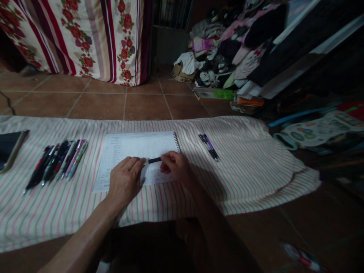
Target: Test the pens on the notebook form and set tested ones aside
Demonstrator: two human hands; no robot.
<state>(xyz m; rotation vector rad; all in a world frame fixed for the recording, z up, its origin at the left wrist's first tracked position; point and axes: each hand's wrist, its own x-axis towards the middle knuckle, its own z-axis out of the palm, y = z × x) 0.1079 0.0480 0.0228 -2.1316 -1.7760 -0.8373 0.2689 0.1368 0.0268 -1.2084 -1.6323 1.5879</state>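
Between my two hands, a dark pen [154, 160] is held level over a spiral notebook [142, 142] with writing on its page. My left hand [126, 174] grips the pen's left end, where something pale or clear shows at the fingertips. My right hand [174, 165] pinches the other end with thumb and forefinger. Under my left hand, a printed sheet [109, 163] lies along the notebook's left side. To the right rest a black pen and a purple pen [209, 144], side by side. A row of several pens [58, 159] lies to the left.
A striped cloth [241, 163] covers the low surface. A dark flat object with a pale edge [11, 149] lies at far left. Beyond are a tiled floor [105, 104], a floral curtain [85, 41] and a heap of clothes [224, 49]. Toys [315, 129] stand at right.
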